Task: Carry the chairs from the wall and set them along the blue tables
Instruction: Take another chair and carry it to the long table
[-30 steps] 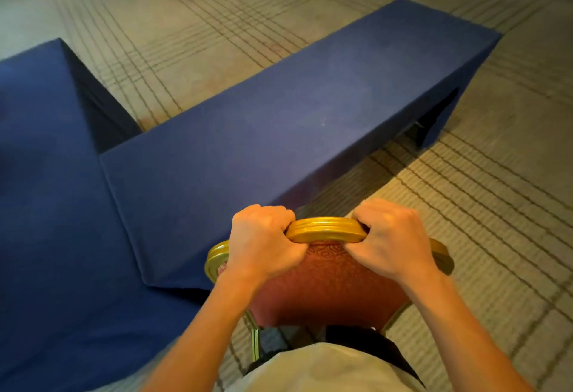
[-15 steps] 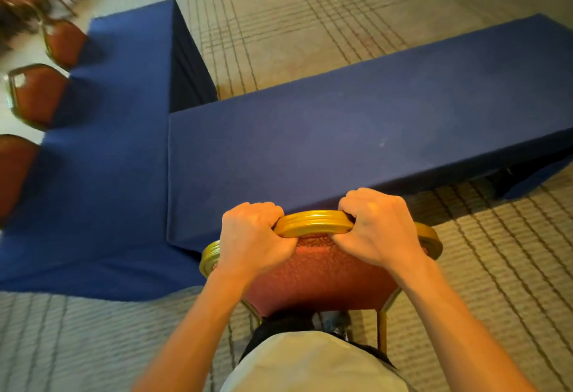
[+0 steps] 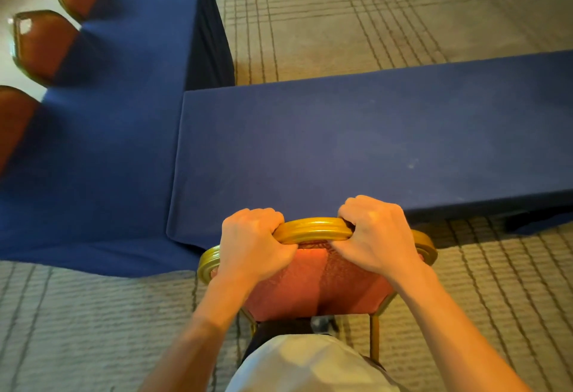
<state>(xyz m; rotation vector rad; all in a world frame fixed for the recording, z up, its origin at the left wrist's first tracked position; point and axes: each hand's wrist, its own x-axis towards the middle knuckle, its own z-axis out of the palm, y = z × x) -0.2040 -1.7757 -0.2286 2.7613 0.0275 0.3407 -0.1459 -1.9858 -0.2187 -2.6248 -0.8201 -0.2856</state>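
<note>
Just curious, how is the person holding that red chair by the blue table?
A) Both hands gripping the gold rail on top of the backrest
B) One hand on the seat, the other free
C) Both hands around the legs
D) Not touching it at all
A: the left hand and the right hand each curl over the gold rail at the top of the chair backrest, side by side.

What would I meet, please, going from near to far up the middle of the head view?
The light shirt → held chair's red back → its gold top rail, gripped by the left hand and right hand → long blue table → striped carpet.
</note>
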